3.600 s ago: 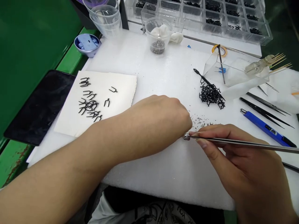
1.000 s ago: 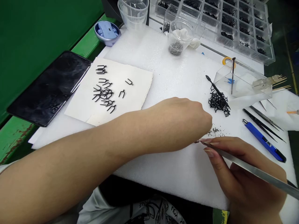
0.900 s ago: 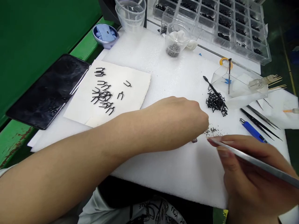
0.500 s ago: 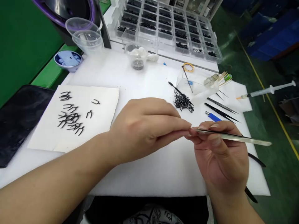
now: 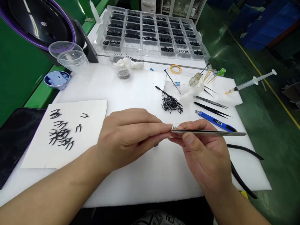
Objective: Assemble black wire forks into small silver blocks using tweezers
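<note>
My right hand grips a pair of silver tweezers lying almost level, tips pointing left. At those tips, the fingers of my left hand are pinched together; whatever sits between them is too small and covered to make out. Beyond the hands lies a heap of small black bent pieces, with a thin black stick across it. To the left, a white sheet carries several black fork-shaped pieces, two of them apart from the cluster.
A clear compartment box of black pieces stands at the back. Right of the hands lie a blue knife, black tweezers, black curved handles and a syringe. Clear cups and a cup with white wads stand left.
The view has shifted, so the table things sit farther left in the picture. The tweezers now lie nearer level. Both hands keep together at the tweezer tips.
</note>
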{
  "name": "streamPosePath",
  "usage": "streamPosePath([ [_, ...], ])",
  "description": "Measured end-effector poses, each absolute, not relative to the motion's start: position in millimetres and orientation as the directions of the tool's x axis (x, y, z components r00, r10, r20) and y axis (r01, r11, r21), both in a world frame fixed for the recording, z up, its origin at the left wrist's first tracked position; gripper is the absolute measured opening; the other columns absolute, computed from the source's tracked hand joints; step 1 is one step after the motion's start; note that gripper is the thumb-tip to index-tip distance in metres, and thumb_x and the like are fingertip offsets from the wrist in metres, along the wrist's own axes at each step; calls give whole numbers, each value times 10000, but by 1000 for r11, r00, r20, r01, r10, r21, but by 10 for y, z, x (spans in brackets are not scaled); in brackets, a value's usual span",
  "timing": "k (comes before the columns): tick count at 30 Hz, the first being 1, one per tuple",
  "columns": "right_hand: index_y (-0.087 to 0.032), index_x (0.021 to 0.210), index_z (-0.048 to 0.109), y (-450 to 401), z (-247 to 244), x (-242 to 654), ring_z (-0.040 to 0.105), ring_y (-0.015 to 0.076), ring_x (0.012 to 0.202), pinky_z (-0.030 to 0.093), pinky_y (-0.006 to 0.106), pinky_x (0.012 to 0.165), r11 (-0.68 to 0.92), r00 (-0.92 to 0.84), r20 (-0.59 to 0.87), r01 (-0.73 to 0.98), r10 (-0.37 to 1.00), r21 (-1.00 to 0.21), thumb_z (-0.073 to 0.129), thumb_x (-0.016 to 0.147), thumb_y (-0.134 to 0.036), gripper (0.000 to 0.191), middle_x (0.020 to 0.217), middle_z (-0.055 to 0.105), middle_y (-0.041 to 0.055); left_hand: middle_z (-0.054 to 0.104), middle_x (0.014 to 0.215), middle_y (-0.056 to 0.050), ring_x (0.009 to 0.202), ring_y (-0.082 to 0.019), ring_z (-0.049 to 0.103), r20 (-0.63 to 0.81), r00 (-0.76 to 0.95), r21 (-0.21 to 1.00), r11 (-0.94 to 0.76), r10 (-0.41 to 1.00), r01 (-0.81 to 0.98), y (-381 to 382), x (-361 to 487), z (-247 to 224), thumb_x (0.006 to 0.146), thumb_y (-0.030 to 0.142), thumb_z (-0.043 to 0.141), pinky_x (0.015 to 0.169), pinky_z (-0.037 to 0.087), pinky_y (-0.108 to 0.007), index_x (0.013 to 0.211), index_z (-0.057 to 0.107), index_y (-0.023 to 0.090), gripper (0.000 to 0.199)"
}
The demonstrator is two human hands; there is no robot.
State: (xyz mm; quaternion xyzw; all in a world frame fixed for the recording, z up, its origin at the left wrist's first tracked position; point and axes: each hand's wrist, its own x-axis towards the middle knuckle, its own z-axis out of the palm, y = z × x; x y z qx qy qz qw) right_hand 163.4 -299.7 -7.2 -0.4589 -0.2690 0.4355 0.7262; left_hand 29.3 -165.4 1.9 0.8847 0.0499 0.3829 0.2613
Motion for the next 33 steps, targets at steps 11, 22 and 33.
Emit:
streamPosePath([
  [11,-257,904,682,-2992,-69,1633,726,163,909,633,396,858,169,465,-40,-399,884,-901,700,859,-162,107,958,751,-25,754,876,-5,749,-131,702,634,719,522,-844,287,-123,-1661,294,37,820,83,722,646,610,-247,1044,689,264,290],
  [22,-239,884,693,-2985,-68,1646,736,186,886,646,397,807,164,463,-46,-403,885,-901,697,856,-149,94,915,758,-7,751,857,-18,739,-124,701,608,742,539,-833,281,-125,-1665,289,46,814,81,724,662,597,-227,1009,704,220,240],
  [33,-246,921,671,-2993,-93,1665,743,194,895,639,412,829,160,478,0,-294,878,-942,683,872,-167,94,878,757,-18,754,858,-7,728,-119,706,620,723,506,-860,305,-72,-1658,270,48,842,170,721,660,588,-212,996,713,236,168],
])
